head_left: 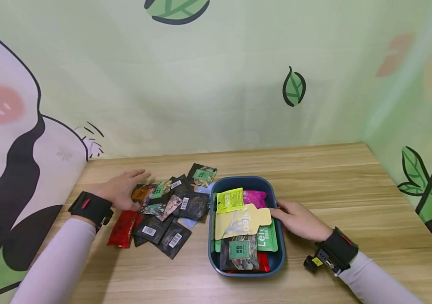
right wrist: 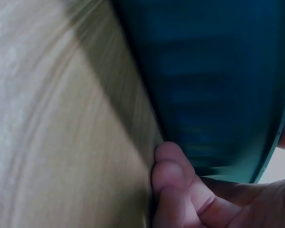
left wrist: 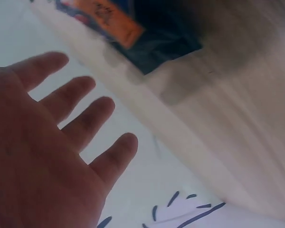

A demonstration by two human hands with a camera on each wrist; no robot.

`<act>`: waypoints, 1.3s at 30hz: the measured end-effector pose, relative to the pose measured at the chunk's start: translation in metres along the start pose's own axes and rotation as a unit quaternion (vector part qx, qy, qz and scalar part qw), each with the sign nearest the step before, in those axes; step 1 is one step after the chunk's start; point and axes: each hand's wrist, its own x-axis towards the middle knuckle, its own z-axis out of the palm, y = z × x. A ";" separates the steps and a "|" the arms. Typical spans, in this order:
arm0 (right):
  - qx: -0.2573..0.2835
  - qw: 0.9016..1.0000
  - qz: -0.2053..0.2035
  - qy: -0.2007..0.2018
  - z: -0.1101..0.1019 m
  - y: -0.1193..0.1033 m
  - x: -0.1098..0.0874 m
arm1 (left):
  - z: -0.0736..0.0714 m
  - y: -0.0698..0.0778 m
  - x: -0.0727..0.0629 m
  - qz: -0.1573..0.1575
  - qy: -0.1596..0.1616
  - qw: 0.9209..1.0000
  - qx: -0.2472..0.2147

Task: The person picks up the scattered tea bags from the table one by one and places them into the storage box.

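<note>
My left hand (head_left: 122, 190) hovers at the left edge of a loose pile of sachets, fingers extended and spread, holding nothing. A dark sachet with an orange label (left wrist: 111, 21) lies beyond its fingertips in the left wrist view. Black sachets with barcode labels (head_left: 193, 205) overlap one another in the pile, and red sachets (head_left: 122, 228) lie below the hand. My right hand (head_left: 299, 219) grips the right side of a blue plastic bin (head_left: 213, 249), thumb over the rim. In the right wrist view, its curled fingers (right wrist: 171, 173) press low against the bin's outer wall (right wrist: 204, 80).
Inside the bin are a yellow-green packet (head_left: 230, 200), a magenta packet (head_left: 255, 197), a pale yellow packet (head_left: 227, 223), a green packet (head_left: 271, 238) and a black sachet (head_left: 239, 253). The wooden table (head_left: 326, 169) meets a printed cloth backdrop (head_left: 200, 105) behind.
</note>
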 end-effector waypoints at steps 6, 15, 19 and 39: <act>0.004 1.000 -0.004 -0.004 0.000 0.001 0.000 | 0.013 -0.008 0.004 0.013 0.006 1.000 -0.004; 0.000 1.000 -0.005 -0.002 -0.001 0.001 -0.001 | 0.020 -0.016 0.011 0.022 0.025 0.999 -0.004; -0.003 1.000 -0.002 0.000 -0.001 0.000 -0.001 | 0.017 -0.013 0.010 0.010 0.023 1.000 -0.010; -0.004 1.000 -0.007 0.000 0.000 0.004 0.001 | -0.044 0.157 0.043 0.225 0.171 0.959 -0.012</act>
